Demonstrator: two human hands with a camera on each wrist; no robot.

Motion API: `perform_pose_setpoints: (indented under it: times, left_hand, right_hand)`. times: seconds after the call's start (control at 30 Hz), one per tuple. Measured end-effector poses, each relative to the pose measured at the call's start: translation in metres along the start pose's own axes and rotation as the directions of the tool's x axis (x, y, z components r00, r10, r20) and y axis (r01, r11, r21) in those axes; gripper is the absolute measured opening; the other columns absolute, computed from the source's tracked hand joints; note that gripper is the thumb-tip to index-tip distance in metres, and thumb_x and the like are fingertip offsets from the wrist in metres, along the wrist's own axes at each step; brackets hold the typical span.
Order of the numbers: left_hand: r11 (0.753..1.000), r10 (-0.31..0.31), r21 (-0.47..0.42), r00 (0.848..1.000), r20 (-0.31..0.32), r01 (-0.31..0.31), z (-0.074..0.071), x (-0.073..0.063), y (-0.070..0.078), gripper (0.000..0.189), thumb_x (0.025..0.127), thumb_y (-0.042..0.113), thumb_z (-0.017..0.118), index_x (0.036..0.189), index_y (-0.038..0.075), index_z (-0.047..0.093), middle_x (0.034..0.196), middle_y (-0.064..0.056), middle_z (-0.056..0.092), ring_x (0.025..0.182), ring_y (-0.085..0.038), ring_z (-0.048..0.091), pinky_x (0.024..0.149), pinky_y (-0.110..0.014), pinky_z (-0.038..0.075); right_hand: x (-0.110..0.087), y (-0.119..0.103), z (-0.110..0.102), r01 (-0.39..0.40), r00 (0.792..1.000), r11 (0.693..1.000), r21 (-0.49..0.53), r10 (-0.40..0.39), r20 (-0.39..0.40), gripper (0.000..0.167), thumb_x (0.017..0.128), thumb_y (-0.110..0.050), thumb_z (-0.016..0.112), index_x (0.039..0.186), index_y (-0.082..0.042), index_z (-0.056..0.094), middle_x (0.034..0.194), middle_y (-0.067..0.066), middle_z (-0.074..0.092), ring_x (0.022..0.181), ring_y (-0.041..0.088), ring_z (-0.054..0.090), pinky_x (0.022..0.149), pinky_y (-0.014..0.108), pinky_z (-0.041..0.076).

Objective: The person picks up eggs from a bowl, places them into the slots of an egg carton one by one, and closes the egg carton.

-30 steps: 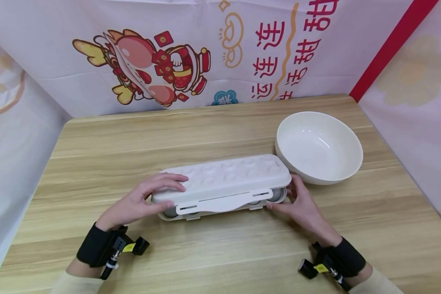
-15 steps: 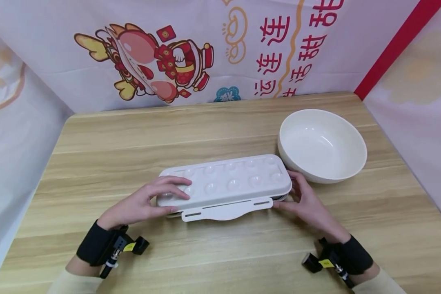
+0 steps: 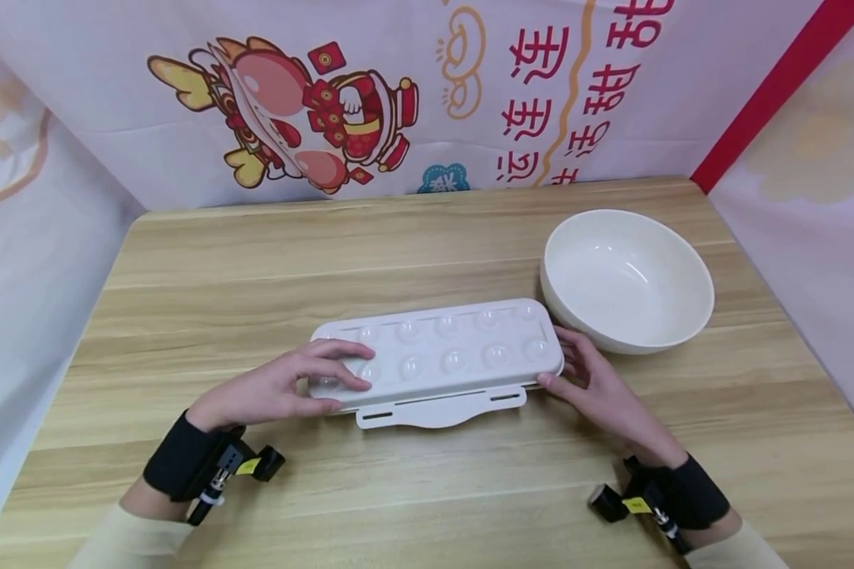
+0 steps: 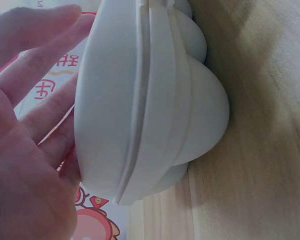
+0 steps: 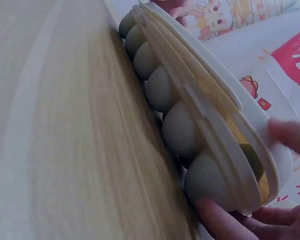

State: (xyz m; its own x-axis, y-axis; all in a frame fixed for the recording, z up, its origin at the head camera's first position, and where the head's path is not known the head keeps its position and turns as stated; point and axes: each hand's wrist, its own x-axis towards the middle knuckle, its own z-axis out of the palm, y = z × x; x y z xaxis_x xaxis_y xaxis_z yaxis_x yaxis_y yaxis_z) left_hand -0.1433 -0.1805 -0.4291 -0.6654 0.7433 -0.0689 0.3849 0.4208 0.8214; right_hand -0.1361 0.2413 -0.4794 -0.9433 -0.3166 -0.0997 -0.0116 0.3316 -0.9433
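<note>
A white plastic egg box (image 3: 430, 356) lies lengthwise on the table, its lid lowered and bearing two rows of round bumps. In the right wrist view a gap shows between lid and base (image 5: 207, 117), with a dark rounded thing (image 5: 252, 160) inside. A slotted latch flap (image 3: 441, 408) sticks out along the front. My left hand (image 3: 285, 389) rests on the lid's left end, fingers spread on top, thumb at the front edge. At the right end, my right hand (image 3: 598, 391) grips the box between thumb and fingers.
A large white bowl (image 3: 626, 284) stands just behind and right of the box, close to my right fingers. The wooden table (image 3: 256, 261) is backed by a printed cloth (image 3: 455, 87), with white cloth along both sides.
The lid has come down over the base, hiding the grey interior seen at the front before. The latch flap dropped lower, and my right thumb has moved up to the lid's front corner.
</note>
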Motion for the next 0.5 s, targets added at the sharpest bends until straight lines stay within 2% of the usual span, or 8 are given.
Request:
perform_pose_setpoints:
  times: [0.13, 0.23, 0.37, 0.5]
  left_hand:
    - [1.000, 0.002, 0.024, 1.000, -0.006, -0.002, 0.000, 0.001, 0.002, 0.027, 0.088, 0.010, 0.072, 0.113, 0.021, 0.073, 0.143, -0.002, 0.044, 0.131, -0.030, 0.030, 0.103, -0.059, 0.026]
    - [0.998, 0.021, 0.063, 0.999, -0.026, -0.019, 0.001, 0.003, 0.004, 0.025, 0.086, 0.009, 0.073, 0.108, 0.021, 0.074, 0.140, -0.004, 0.047, 0.129, -0.030, 0.033, 0.102, -0.056, 0.029]
    - [0.985, 0.076, 0.163, 0.995, -0.062, -0.065, 0.007, 0.006, 0.006, 0.027, 0.081, 0.005, 0.077, 0.103, 0.019, 0.070, 0.136, -0.006, 0.048, 0.127, -0.030, 0.035, 0.100, -0.053, 0.028]
    - [0.948, 0.133, 0.304, 0.986, -0.103, -0.096, 0.017, 0.008, 0.005, 0.042, 0.072, 0.003, 0.082, 0.106, 0.016, 0.061, 0.134, -0.007, 0.047, 0.127, -0.030, 0.035, 0.099, -0.053, 0.025]
  right_hand:
    - [0.000, 0.000, 0.003, 0.003, 1.000, 1.000, -0.024, -0.004, -0.024, 0.076, 0.093, -0.017, 0.067, 0.151, -0.004, 0.020, 0.143, 0.024, 0.039, 0.127, 0.036, 0.043, 0.102, 0.042, 0.039]
    - [-0.001, 0.000, 0.004, 0.042, 0.998, 0.998, -0.046, -0.044, -0.036, 0.082, 0.092, -0.014, 0.068, 0.155, -0.015, 0.016, 0.145, 0.021, 0.037, 0.124, 0.036, 0.047, 0.098, 0.049, 0.041]
    - [-0.003, 0.000, 0.006, 0.126, 0.992, 0.986, -0.113, -0.128, -0.018, 0.080, 0.089, -0.007, 0.070, 0.153, -0.025, 0.026, 0.150, 0.015, 0.031, 0.116, 0.035, 0.052, 0.090, 0.041, 0.049]
    - [-0.004, 0.000, 0.009, 0.189, 0.981, 0.969, -0.161, -0.192, -0.003, 0.078, 0.083, 0.001, 0.073, 0.149, -0.019, 0.037, 0.144, 0.016, 0.036, 0.107, 0.032, 0.057, 0.084, 0.032, 0.053]
